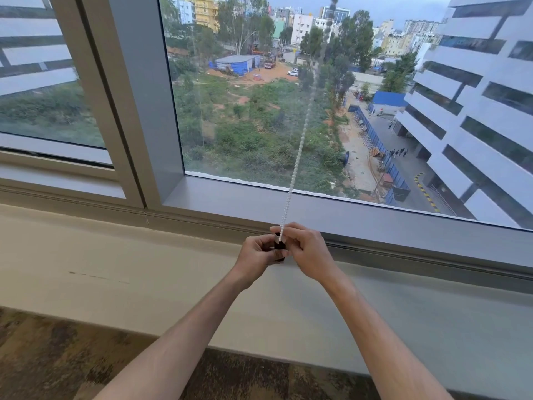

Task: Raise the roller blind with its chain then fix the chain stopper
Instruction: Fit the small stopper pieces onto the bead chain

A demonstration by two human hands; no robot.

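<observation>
A white bead chain [297,160] runs from the top of the view down in front of the window pane to my hands. At its lower end is a small dark chain stopper [279,247] with a light band near its top. My left hand [257,253] grips the stopper from the left. My right hand [306,250] pinches the chain and the stopper's top from the right. Both hands meet just above the window sill, fingers closed around the stopper. The roller blind itself is out of view.
A grey window frame [375,219] runs behind my hands, with a thick upright mullion [135,111] to the left. A pale sill ledge [144,269] lies under my forearms. Patterned carpet [43,356] shows at the bottom left.
</observation>
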